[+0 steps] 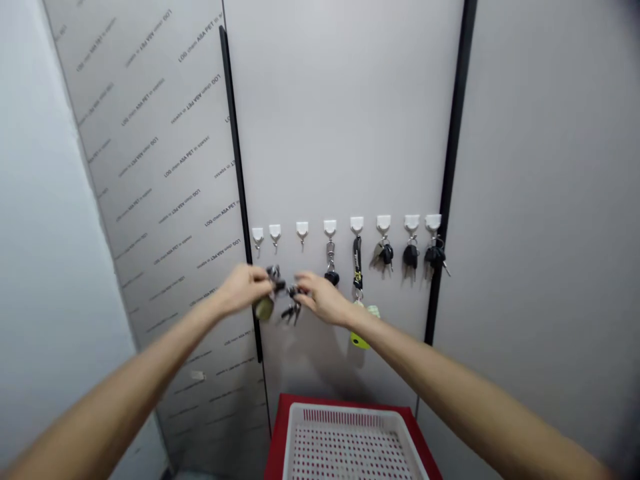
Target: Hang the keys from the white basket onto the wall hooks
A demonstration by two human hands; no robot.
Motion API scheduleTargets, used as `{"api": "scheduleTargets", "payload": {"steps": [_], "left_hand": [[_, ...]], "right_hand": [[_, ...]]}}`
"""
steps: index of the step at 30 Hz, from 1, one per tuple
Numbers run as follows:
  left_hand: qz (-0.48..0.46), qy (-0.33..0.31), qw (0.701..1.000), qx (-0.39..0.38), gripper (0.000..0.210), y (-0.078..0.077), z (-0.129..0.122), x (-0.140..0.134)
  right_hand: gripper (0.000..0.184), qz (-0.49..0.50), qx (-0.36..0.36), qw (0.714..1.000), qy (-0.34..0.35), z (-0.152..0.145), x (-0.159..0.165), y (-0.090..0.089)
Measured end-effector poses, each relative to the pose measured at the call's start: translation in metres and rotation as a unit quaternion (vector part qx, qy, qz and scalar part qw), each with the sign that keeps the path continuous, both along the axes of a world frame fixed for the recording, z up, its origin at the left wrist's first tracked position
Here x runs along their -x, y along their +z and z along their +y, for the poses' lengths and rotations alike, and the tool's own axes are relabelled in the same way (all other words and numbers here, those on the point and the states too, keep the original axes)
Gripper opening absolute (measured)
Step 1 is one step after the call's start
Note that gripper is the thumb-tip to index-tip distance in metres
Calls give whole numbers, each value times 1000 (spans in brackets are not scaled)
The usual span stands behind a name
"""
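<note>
My left hand [246,288] is closed on a bunch of keys [275,275] with a round olive-coloured tag [265,308] hanging below, slightly blurred. Beside it, my right hand [323,297] pinches a second bunch of keys [292,311], its dark keys dangling under the fingertips. Both hands are in front of the pale cabinet panel, just below the row of white hooks. Three hooks at the left, the leftmost one [257,235] among them, carry nothing. Right of my right hand hang a dark key fob [331,277] on a metal clip and a black strap [357,263] with a yellow-green pendant [359,341], partly behind my forearm.
Further right, several hooks hold black car keys [411,255]. Below stands a white perforated plastic basket [345,419] on a red surface [278,427]. Long black handles [235,133] run down the cabinet doors, and a pale wall [50,267] borders the left.
</note>
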State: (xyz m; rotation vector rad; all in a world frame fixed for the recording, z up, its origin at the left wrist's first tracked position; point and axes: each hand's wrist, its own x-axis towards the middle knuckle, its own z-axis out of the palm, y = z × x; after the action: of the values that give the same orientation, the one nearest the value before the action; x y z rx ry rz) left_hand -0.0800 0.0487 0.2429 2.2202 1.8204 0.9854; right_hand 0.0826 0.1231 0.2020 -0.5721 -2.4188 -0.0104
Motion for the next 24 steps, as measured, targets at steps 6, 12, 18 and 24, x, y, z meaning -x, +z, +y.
{"api": "scheduleTargets", "payload": {"steps": [6,12,18,24], "left_hand": [[20,-117,980,158,17,-165,-15,-65],[98,-130,961,226,12,-186,-9,-89],[-120,83,985,-93,37,-72,59,-105],[-125,107,978,-130,16,-16,95,-125]], "right_hand": [[15,-174,257,950,-18,-37,-65,-124],[17,-68,297,952,-27,-44,-90,-125],[32,238,84,931,-262,7,-86,-6],[29,161,26,932,-324,27,-79,31]]}}
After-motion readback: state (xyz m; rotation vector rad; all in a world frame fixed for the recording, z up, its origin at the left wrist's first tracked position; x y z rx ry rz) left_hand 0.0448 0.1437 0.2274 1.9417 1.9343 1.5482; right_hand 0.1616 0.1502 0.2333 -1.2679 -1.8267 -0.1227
